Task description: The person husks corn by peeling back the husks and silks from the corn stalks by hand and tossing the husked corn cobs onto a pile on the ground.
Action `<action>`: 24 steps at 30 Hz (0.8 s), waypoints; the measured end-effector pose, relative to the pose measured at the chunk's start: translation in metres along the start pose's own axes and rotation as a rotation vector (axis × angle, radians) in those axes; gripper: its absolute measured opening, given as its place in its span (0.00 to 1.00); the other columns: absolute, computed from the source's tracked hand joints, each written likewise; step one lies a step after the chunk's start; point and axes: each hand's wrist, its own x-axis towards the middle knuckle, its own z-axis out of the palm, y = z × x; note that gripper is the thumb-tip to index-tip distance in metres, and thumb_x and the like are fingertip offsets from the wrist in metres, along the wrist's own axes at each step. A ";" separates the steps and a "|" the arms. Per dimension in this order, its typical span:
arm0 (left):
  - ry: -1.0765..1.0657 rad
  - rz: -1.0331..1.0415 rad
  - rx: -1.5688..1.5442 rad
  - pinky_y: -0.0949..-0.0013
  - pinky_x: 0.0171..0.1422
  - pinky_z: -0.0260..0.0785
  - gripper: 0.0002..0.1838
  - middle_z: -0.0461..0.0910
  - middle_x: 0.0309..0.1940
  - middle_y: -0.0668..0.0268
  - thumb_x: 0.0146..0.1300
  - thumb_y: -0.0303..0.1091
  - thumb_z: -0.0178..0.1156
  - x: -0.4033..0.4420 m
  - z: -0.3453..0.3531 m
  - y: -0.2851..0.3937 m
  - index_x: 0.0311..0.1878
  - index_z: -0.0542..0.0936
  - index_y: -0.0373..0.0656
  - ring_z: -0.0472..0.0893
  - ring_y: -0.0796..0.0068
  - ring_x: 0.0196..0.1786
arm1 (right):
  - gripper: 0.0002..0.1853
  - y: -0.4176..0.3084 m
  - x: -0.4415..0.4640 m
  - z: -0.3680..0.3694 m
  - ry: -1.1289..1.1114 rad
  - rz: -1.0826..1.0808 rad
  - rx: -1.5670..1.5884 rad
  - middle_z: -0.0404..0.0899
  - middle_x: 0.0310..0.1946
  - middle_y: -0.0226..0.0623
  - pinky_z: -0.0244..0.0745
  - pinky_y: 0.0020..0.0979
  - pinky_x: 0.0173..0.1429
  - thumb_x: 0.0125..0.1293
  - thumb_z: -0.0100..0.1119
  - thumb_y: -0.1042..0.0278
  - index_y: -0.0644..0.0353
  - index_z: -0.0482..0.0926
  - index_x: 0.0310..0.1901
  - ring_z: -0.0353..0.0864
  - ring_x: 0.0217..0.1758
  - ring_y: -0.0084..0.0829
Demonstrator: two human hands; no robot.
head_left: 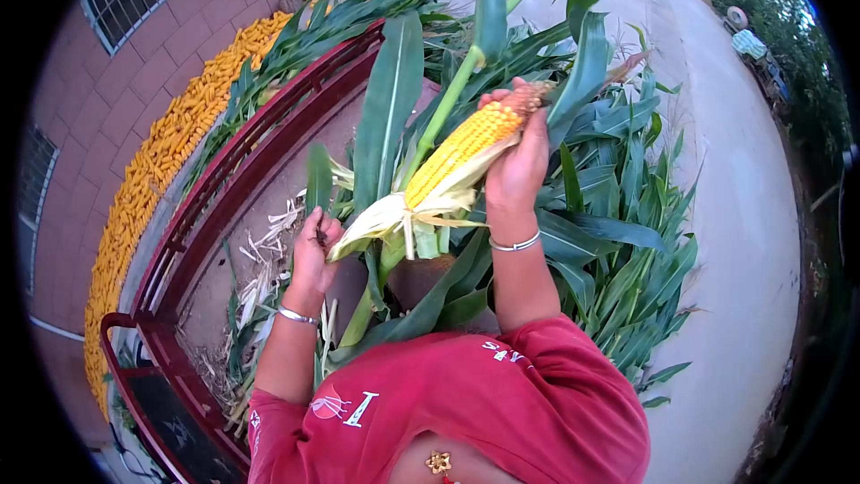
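A yellow ear of corn (pixel 459 152) slants across the middle of the head view, its kernels bare and its reddish-brown tip pointing up to the right. My right hand (pixel 520 166) is closed around the ear near that tip. Pale husk (pixel 381 220) is peeled back at the ear's lower end, beside a green corn stalk (pixel 448 103) with long leaves. My left hand (pixel 315 246) is closed at the end of the peeled husk; a small dark thing shows at its fingers, too small to name.
Cut corn stalks (pixel 618 242) lie piled to the right and ahead. A red metal cart rail (pixel 255 134) curves along the left, with dry husk scraps (pixel 264 282) on the cart bed. Husked corn cobs (pixel 161 152) are heaped against the brick wall (pixel 125 63). A paved road (pixel 735 215) runs at right.
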 end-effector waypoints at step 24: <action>-0.216 0.938 1.583 0.60 0.64 0.65 0.31 0.76 0.57 0.51 0.62 0.52 0.60 0.039 0.177 0.077 0.58 0.73 0.36 0.75 0.53 0.60 | 0.06 0.072 0.023 -0.070 0.248 0.141 0.800 0.71 0.32 0.34 0.72 0.32 0.50 0.72 0.42 0.71 0.60 0.70 0.37 0.71 0.37 0.30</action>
